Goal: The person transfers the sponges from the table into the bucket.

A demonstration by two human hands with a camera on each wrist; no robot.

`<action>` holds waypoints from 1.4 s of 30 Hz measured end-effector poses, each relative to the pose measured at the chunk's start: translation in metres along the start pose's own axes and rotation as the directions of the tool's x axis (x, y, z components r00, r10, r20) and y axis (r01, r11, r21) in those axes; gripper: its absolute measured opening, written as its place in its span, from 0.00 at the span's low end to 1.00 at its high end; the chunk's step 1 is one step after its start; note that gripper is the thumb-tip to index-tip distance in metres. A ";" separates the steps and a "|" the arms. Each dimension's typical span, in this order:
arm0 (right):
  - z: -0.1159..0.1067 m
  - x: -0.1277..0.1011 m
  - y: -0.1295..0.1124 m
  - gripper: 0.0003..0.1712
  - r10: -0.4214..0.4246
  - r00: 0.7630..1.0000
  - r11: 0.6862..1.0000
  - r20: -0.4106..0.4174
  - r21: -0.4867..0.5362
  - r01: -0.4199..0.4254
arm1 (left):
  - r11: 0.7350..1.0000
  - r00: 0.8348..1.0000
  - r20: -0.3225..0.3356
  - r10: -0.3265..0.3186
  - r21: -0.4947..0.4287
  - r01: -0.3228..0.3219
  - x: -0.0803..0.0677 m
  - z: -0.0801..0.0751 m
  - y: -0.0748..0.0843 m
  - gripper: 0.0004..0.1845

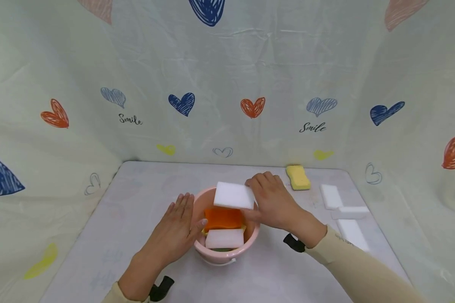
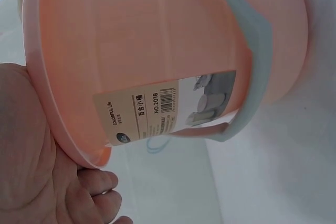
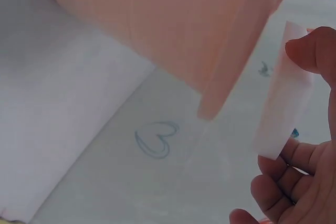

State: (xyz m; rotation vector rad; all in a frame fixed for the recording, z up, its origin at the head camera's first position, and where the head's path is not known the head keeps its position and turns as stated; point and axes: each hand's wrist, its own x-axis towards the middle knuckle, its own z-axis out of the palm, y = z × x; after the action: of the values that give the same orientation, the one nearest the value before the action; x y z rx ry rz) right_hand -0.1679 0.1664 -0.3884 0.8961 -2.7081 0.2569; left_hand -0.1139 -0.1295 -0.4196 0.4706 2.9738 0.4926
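Right hand [image 1: 274, 202]: you pinch a white block [image 1: 233, 195] by its right-hand end, thumb on the near edge, fingers on the far one. The grip probably leaves the block's free end clear to pass the rim. The block sits over the far part of the pink bucket [image 1: 253, 240], between your hands; the right wrist view shows it apart from the rim.

Left hand [image 1: 176, 227]: fingers straight and together along the bucket's left side, thumb over the rim, palm against it, nothing grasped. Likely there to steady the bucket while your other hand works above it.

Inside, between your hands: an orange block [image 1: 223, 219], with a second white block [image 1: 224, 238] nearer you. A little green shows below; too little to identify. The handle [image 1: 223, 264] hangs down on your side, out of the mouth's way.

Beyond your right hand, a yellow sponge [image 1: 298, 177] lies on the surface [image 1: 280, 269]. Farther right, three white blocks [image 1: 330, 197] sit close together, the middle one crosswise, presumably grouped for that hand's easy reach.
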 end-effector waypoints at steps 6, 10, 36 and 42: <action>0.016 0.006 -0.015 0.33 -0.044 0.995 0.998 0.089 -0.030 0.046 | 1.000 1.000 -0.016 0.011 -0.016 -0.012 0.000 0.001 -0.002 0.47; 0.023 0.009 -0.019 0.35 -0.064 0.991 0.996 0.121 -0.051 0.071 | 0.999 0.999 -0.024 0.023 -0.028 -0.024 0.000 0.001 -0.003 0.47; 0.030 -0.001 -0.010 0.27 -0.047 0.999 0.995 0.000 -0.088 0.047 | 1.000 1.000 -0.023 0.007 -0.022 -0.007 0.000 0.004 -0.003 0.48; 0.025 -0.008 0.018 0.26 -0.005 0.985 0.996 -0.173 -0.089 -0.011 | 1.000 1.000 -0.023 0.000 -0.026 -0.001 0.000 0.004 -0.002 0.48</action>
State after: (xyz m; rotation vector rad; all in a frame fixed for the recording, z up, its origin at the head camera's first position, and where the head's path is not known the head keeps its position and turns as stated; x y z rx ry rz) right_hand -0.1782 0.1791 -0.4155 0.8055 -2.5395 0.2025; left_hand -0.1137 -0.1304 -0.4246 0.4667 2.9853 0.5400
